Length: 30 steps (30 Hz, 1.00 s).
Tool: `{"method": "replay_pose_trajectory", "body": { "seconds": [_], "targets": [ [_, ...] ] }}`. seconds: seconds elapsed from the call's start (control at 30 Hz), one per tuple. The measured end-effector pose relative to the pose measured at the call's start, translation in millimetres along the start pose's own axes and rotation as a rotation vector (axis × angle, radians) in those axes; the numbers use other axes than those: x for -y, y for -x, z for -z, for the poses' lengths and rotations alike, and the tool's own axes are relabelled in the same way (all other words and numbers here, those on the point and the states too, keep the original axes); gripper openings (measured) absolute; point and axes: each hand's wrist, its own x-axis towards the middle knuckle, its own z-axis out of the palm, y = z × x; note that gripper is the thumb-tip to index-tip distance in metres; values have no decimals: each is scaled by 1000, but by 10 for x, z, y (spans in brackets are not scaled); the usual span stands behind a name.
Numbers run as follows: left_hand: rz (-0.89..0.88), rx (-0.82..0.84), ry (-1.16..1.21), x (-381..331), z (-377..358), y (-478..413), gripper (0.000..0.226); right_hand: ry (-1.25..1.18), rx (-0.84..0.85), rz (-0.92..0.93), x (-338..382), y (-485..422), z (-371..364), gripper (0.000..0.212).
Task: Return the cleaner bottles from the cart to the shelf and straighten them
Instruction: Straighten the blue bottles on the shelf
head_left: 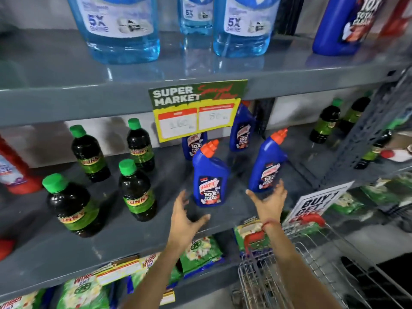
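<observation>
I have both hands up at the middle shelf point(223, 221), a smooth grey metal board with a dull sheen. My left hand point(185, 219) is open, fingers point(181, 200) spread and thumb out, holding nothing; it sits just below and left of the front blue cleaner bottle point(209, 177), close to its base but, as far as I can tell, not touching. My right hand point(268, 200) is also open, fingers splayed, the tips against or just at the lower face of the right blue cleaner bottle point(267, 163); I cannot tell whether there is real contact. A red thread circles that wrist.

Both bottles stand upright on the shelf, glossy blue plastic with angled necks and orange caps, labels facing me. Two more of the same stand behind, partly hidden by the yellow price sign point(196, 110). To the left are dark round bottles point(137, 190) with green caps. The wire cart point(312, 270) with red handle is at lower right.
</observation>
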Motion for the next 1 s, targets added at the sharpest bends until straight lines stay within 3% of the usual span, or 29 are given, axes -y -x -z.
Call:
{"method": "replay_pose_trajectory", "body": {
  "seconds": [0.17,0.37,0.67,1.0],
  "targets": [
    [-25,88,13,-27,-127,-331,84,19,58,-14,-28,-278,-58,125],
    [31,49,-67,18,-162,-469,61,-5,43,-15,-51,-378,-83,120],
    [14,-9,-90,12,-209,-494,62,54,-6,-17,-34,-343,-96,114],
    [58,41,-76,-14,-168,-439,65,70,70,-61,43,-273,-22,120]
  ]
}}
